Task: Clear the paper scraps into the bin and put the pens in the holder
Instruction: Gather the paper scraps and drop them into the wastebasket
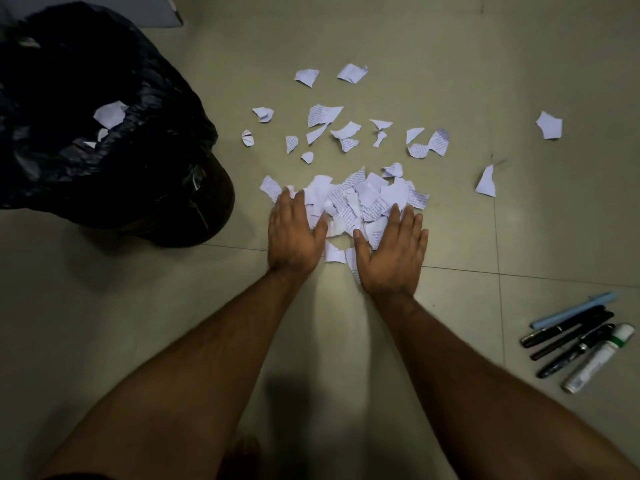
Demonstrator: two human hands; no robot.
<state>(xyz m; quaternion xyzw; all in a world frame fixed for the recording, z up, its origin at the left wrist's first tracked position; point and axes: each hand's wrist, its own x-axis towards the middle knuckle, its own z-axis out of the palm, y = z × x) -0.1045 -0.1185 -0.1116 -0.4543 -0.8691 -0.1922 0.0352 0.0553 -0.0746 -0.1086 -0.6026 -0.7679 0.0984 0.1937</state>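
on the tiled floor [450, 81], paper scraps [360, 199] heaped between flat left hand [294, 237] and right hand [393, 254] (fingers straight, both touching)

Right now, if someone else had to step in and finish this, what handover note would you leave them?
Left hand and right hand: both open, flat on the floor, flanking the heap of paper scraps, fingers touching it.
Bin: lined with a black bag, to the left, a few scraps already inside.
Loose scraps lie scattered beyond the heap, two strays far right.
Pens: lying side by side on the floor at lower right, next to a white marker. No holder in view.
Done: a few scraps binned, a heap gathered.
Left: bin the heap and the loose scraps, then put the pens in the holder.
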